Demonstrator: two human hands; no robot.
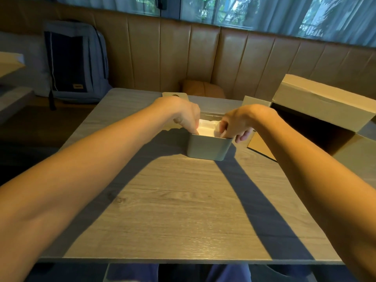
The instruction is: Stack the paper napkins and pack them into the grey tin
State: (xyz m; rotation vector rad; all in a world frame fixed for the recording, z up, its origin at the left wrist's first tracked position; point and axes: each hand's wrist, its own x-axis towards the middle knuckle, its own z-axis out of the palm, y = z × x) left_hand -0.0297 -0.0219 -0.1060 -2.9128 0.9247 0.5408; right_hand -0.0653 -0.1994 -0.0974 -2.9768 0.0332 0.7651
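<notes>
A grey tin (208, 148) stands open near the middle of the wooden table (183, 210). White paper napkins (207, 128) lie inside it, their top showing just below the rim. My left hand (183, 112) reaches into the tin's left side, fingers pointing down onto the napkins. My right hand (237, 123) is at the tin's right side, fingers curled onto the napkins' right edge, with some fingers outside the rim. How deep the stack goes is hidden by the tin's wall.
An open cardboard box (317, 119) lies on its side at the table's right. A flat beige lid or card (175, 95) sits behind my left hand. A backpack (75, 62) leans on the padded bench (183, 58) beyond the table.
</notes>
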